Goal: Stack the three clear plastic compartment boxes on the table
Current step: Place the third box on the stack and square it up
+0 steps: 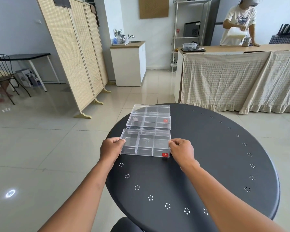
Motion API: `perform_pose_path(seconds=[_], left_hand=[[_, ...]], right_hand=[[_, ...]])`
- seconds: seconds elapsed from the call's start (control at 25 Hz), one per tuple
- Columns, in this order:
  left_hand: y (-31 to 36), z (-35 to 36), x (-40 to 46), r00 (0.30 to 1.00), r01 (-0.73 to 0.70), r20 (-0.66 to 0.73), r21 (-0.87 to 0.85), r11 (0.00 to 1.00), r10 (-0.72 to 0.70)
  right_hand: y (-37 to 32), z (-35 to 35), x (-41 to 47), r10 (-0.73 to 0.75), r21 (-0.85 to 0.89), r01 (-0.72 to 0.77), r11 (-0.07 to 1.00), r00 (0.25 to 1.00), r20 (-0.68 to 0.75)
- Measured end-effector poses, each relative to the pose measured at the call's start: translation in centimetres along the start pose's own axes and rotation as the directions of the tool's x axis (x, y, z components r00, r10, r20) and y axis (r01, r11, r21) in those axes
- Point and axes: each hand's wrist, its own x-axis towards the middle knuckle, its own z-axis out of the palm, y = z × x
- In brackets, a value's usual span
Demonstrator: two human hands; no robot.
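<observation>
Three clear plastic compartment boxes lie in a row on the round black table (pixel 208 164), running away from me along its left side. The nearest box (pixel 145 143) carries a red sticker at its front right corner. My left hand (pixel 111 148) grips its left end and my right hand (pixel 181 149) grips its right end. Whether this box rests on the table or is slightly raised I cannot tell. Behind it lies the middle box (pixel 149 122), also with a red sticker. The far box (pixel 151 109) sits at the table's far edge.
The table has small hole patterns around its rim; its left edge runs close to the boxes. Beyond it are a tiled floor, a woven folding screen (pixel 77 52) at left, and a cloth-draped counter (pixel 233 77) where another person stands.
</observation>
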Motion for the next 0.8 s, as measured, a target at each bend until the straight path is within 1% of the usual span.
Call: perform_pose_path(seconds=[0.16, 0.44, 0.68, 0.8], left_hand=[[-0.1, 0.2, 1.4, 1.000, 0.005, 0.030, 0.002, 1.000, -0.005], [0.1, 0.4, 1.5, 1.000, -0.006, 0.028, -0.010, 1.000, 0.006], [0.4, 0.5, 1.1, 1.000, -0.018, 0.009, -0.019, 1.000, 0.019], [0.6, 0.3, 0.9, 1.000, -0.012, 0.026, -0.012, 1.000, 0.012]], right_hand=[[0.0, 0.2, 0.7, -0.010, 0.017, 0.010, 1.000, 1.000, -0.005], [-0.3, 0.2, 1.0, -0.028, 0.017, 0.029, 0.999, 0.999, -0.031], [-0.5, 0.1, 1.2, -0.008, 0.011, 0.009, 1.000, 0.999, -0.053], [-0.4, 0.3, 1.3, -0.001, 0.005, 0.001, 1.000, 0.998, -0.057]])
